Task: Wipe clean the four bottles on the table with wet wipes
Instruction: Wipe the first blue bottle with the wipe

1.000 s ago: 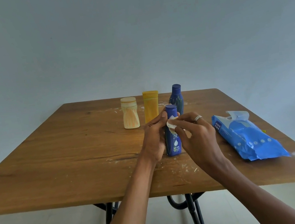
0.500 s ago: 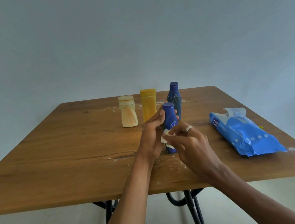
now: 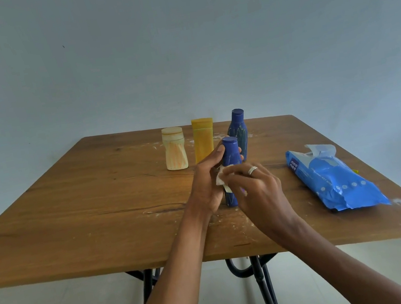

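Observation:
A small blue bottle (image 3: 230, 152) stands upright near the table's middle. My left hand (image 3: 206, 180) grips it around the body, thumb and fingers curled near the cap. My right hand (image 3: 255, 185), with a ring on one finger, pinches a white wet wipe (image 3: 221, 179) against the bottle's lower front. Behind stand three more bottles: a cream one (image 3: 174, 148), a yellow one (image 3: 203, 139) and a taller dark blue one (image 3: 238, 129). The lower part of the held bottle is mostly hidden by my hands.
A blue pack of wet wipes (image 3: 331, 180) lies on the right with its flap open. The wooden table (image 3: 71, 213) has white specks near my hands. Its dark metal legs show below the front edge. A plain wall is behind.
My right hand has slid the wipe down from near the bottle's cap to its lower body. The left hand keeps its grip on the bottle.

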Demonstrator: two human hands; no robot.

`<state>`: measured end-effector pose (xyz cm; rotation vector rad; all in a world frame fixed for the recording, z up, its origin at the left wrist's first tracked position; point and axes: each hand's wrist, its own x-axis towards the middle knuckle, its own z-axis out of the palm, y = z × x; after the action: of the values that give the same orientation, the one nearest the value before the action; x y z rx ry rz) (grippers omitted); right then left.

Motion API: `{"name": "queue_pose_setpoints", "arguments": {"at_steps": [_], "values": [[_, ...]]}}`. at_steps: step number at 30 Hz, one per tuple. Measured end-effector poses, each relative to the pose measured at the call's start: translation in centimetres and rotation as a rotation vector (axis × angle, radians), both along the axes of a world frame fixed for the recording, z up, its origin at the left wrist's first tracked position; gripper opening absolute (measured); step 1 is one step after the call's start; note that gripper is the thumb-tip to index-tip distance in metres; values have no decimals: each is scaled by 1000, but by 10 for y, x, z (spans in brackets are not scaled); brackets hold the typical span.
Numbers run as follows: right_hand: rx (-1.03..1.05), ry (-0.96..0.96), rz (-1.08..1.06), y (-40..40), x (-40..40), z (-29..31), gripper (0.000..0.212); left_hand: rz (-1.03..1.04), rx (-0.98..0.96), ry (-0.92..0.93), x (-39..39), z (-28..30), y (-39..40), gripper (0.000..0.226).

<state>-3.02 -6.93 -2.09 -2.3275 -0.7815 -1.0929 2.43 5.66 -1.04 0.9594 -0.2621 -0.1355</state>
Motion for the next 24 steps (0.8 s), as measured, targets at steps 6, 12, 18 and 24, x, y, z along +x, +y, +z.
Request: {"name": "queue_pose_setpoints", "arguments": {"at_steps": [6, 12, 18, 24], "values": [[-49, 46, 19, 0, -8, -4, 28, 16, 24, 0, -1, -1, 0, 37], [120, -40, -28, 5, 3, 19, 22, 16, 31, -63, -4, -2, 1, 45], [-48, 71, -8, -4, -6, -10, 30, 35, 5, -16, 2, -2, -2, 32], [-149, 361, -11, -13, -12, -27, 35, 51, -66, -22, 5, -5, -5, 26]]}}
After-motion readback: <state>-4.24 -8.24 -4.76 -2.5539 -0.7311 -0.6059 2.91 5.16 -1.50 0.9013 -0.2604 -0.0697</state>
